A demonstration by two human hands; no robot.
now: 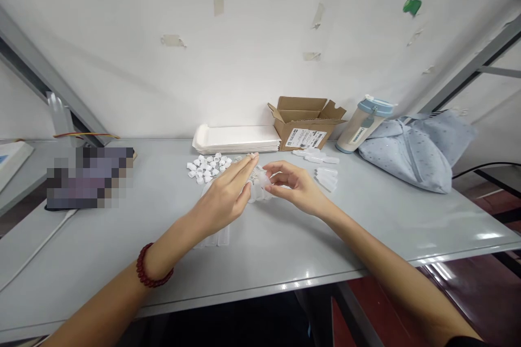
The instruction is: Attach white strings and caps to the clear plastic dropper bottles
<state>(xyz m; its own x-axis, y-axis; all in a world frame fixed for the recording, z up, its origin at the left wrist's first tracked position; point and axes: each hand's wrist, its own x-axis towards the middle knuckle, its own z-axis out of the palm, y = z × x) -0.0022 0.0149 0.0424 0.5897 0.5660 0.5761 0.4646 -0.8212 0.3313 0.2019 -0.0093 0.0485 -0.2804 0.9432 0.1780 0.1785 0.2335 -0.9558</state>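
Between my two hands lies a small cluster of translucent plastic pieces (257, 191) on the grey tabletop. My left hand (226, 193) has its fingers stretched out together along the left side of the cluster, thumb slightly apart. From the right, my right hand (293, 187) curves around the pieces, its thumb and fingers apart and the tips at their edge. Many small white caps (207, 167) are heaped just beyond my left hand. Clear flat strips (222, 236) lie partly hidden under my left wrist. Right of my right hand are several fanned translucent pieces (326, 178) and some slim translucent tubes (321, 159).
Against the wall stand a stack of white flat packs (240, 139) and an open cardboard box (305, 131). Farther right are a blue-lidded bottle (362, 127) and a light blue bag (407, 154). A pixelated device (89, 179) with a white cable (40, 249) is on the left.
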